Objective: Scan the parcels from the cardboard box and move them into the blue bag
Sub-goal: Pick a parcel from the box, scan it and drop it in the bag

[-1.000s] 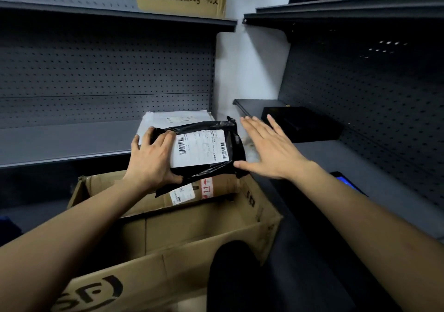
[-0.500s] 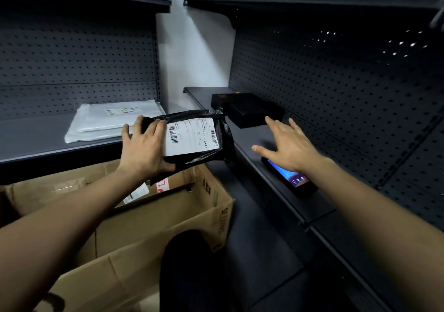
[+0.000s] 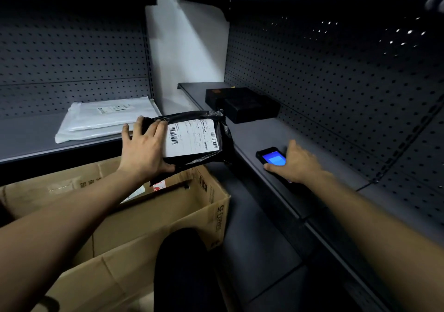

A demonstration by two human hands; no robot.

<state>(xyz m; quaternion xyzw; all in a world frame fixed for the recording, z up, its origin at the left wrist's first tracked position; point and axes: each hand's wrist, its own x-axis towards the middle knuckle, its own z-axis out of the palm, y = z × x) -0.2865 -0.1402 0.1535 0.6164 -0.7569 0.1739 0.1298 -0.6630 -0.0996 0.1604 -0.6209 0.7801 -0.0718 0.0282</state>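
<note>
Scan not yet made. The black parcel (image 3: 192, 141), label up, is gripped by the left hand (image 3: 144, 150) above the far edge of the cardboard box (image 3: 149, 218). The scanner (image 3: 272, 158), at the front edge of the right shelf (image 3: 288, 134), is covered by the right hand (image 3: 296, 165); its closure cannot be told. No blue bag is in view.

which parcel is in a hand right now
The black parcel with the white barcode label, gripped by the left hand over the cardboard box. The white parcel lies flat on the shelf, untouched.
</note>
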